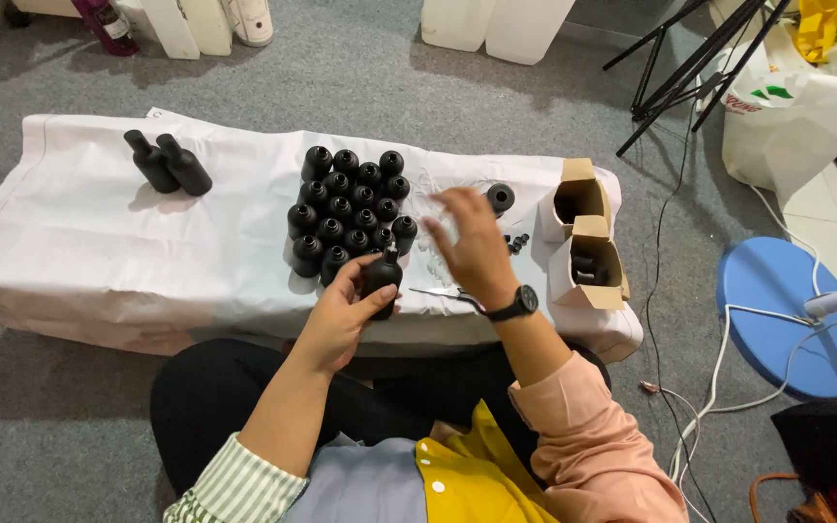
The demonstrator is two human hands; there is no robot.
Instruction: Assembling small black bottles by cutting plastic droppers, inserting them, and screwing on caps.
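Two hands: left (341, 310) grips black bottle (382, 276); right (472, 247) hovers, blurred.

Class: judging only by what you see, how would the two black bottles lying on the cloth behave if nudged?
The lying bottles look round-bodied, so they would probably roll on the cloth. They lie touching, so nudging one likely shifts both. Their matte finish suggests little slipperiness.

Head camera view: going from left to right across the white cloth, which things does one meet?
Two lying black bottles → cluster of upright black bottles → left hand holding a black bottle → right hand → two open cardboard boxes.
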